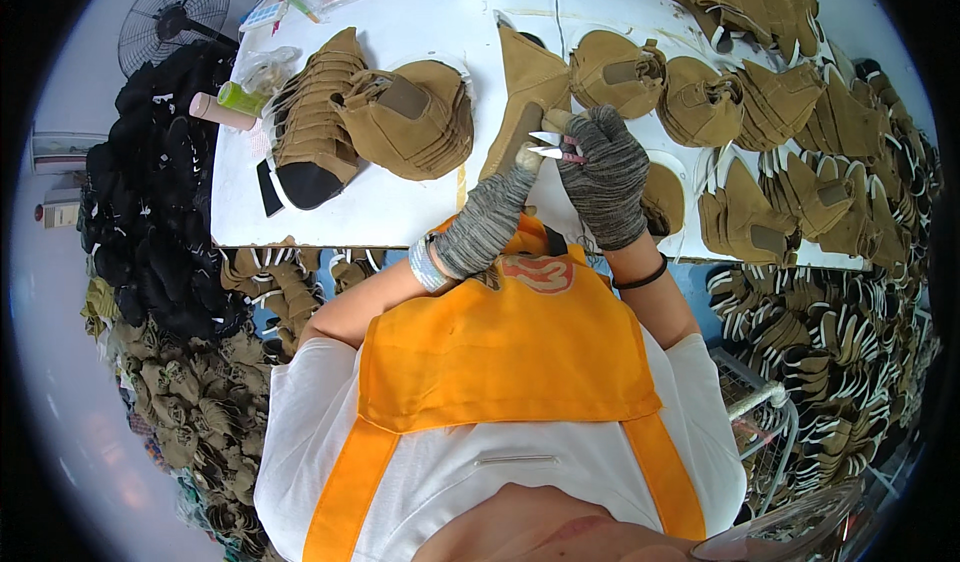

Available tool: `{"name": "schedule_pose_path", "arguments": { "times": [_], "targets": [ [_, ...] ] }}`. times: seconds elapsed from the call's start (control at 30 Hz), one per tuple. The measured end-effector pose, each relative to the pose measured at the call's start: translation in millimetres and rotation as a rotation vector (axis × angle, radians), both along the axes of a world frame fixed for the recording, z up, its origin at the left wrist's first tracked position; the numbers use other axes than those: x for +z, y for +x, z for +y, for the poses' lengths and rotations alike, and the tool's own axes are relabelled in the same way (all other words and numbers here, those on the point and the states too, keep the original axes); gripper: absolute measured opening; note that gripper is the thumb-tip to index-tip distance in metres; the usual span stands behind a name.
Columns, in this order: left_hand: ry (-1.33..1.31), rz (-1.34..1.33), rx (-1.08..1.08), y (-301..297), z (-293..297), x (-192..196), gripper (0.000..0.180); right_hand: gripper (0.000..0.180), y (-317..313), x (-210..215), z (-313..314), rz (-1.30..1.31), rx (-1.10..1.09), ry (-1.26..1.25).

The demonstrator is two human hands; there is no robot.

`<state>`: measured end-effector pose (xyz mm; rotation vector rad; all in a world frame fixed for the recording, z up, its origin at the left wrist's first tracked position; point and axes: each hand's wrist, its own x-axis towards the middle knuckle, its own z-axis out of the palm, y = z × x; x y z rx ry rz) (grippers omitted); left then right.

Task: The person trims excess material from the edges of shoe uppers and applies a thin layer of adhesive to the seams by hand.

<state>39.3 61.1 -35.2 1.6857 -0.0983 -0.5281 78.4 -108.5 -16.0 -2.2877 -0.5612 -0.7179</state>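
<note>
A brown suede shoe upper lies on the white table in front of me. My left hand, in a grey knitted glove with bare fingertips, is closed at the upper's near right edge and appears to pinch it. My right hand, gloved the same way, is closed around a small pair of thread snips. The snips' pale blades point left, just above the left fingertips, and stand slightly apart. Any thread between the blades is too small to make out.
Stacked brown uppers stand left and right on the white table. A green roll sits at its left edge. Black pieces are heaped beside a fan. More brown uppers hang at the lower right.
</note>
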Motion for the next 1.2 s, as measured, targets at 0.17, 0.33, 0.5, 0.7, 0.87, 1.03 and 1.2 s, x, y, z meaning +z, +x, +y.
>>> {"name": "schedule_pose_path", "arguments": {
  "times": [0.17,0.33,0.5,0.7,0.87,1.03,1.2],
  "targets": [
    [-0.045,-0.296,0.05,-2.6,2.5,-10.5,0.056,0.023,4.1,-7.4,8.9,0.005,-0.028,0.022],
    [-0.267,0.2,0.197,-2.4,8.6,31.8,0.066,0.022,15.3,1.4,6.5,0.038,-0.134,0.135],
    [-0.502,0.207,0.191,-4.4,18.3,36.9,0.073,0.023,18.3,-3.7,-3.5,0.083,0.016,0.37],
    [-0.997,0.31,0.208,-1.0,14.6,40.2,0.066,0.036,-5.8,21.8,28.8,0.11,0.184,0.31],
    [-1.158,0.45,0.115,-2.0,24.9,30.3,0.061,0.037,-5.2,26.0,27.6,-0.049,0.095,-0.008],
    [-0.996,0.361,0.148,-8.6,25.5,32.6,0.061,0.029,-8.5,20.1,26.4,-0.025,0.065,-0.076],
    [-1.007,0.363,0.132,-14.5,27.2,28.0,0.064,0.037,-13.2,21.5,30.1,-0.046,0.063,-0.064]
  ]
}}
